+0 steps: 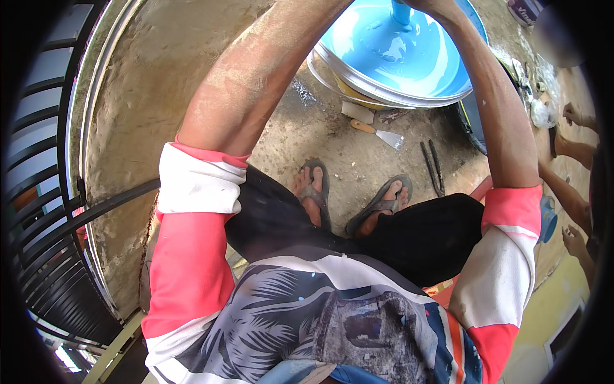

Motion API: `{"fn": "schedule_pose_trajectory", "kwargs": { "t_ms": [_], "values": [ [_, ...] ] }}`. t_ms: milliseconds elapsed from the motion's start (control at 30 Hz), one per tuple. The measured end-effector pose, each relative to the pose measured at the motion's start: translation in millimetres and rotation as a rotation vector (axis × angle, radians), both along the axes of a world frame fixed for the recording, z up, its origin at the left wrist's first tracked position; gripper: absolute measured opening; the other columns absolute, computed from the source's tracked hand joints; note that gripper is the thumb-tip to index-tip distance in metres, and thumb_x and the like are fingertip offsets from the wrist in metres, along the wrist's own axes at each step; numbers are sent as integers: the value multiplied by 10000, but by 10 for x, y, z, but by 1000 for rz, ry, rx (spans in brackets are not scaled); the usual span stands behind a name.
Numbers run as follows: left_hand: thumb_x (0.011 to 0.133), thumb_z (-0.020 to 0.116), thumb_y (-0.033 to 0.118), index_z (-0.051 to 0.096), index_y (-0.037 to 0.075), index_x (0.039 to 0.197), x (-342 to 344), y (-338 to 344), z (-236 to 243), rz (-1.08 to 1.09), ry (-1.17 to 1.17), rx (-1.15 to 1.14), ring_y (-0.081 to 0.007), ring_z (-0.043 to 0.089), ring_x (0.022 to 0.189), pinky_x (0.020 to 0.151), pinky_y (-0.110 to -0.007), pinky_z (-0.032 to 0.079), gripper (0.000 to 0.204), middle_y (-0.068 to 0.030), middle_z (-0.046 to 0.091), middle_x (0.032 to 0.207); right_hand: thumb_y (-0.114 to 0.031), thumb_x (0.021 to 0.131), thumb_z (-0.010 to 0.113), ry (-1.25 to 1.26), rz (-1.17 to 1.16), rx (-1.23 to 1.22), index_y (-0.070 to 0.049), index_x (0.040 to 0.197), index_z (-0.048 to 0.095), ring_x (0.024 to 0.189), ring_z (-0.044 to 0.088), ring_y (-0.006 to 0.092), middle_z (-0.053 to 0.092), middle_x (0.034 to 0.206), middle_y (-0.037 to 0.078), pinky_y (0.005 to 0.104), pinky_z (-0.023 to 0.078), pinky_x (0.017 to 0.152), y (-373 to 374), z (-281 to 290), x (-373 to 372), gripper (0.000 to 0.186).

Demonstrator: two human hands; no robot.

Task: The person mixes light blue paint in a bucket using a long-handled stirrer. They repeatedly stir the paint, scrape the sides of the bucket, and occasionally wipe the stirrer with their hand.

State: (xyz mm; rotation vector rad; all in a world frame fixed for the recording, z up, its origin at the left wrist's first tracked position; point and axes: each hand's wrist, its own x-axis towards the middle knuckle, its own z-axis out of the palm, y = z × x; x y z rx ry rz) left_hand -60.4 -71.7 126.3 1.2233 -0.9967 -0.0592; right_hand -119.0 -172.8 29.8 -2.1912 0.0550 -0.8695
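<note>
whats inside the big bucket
The bucket holds glossy light-blue liquid, probably paint, with a blue-coated shaft dipping into it. The liquid covers the shaft's lower end and the bottom, so neither can be seen.

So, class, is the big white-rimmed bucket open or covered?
Open: no lid covers the bucket, and glossy blue liquid shows inside its rim.
</note>
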Motion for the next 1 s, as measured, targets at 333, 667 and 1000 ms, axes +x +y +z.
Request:
{"fn": "schedule_pose_trajectory", "kwargs": {
  "t_ms": [333,667,1000],
  "values": [
    [812,767,308,719,-22,773,-39,-310,-171,97,-265,135,-322,718,693,649,-411,542,336,-229,697,703,-185,875,784,76,-191,368,5,1031,680,903,665,196,714,962,103,346,524,759,303,-545,41,267],
    [917,756,207,686,15,920,292,-280,-376,-24,234,122,-72,533,462,422,-250,397,205,7,576,544,-237,893,678,496,-151,342,39,1022,693,888,707,298,726,906,178,432,537,817,218,-139,23,305],
    [822,822,252,729,12,1030,78,-328,-91,-64,-339,151,-50,586,481,483,-230,424,330,-54,637,531,-157,903,647,-264,-281,214,31,1100,641,990,696,346,715,973,217,421,534,827,193,-123,162,273]
  ]
}}
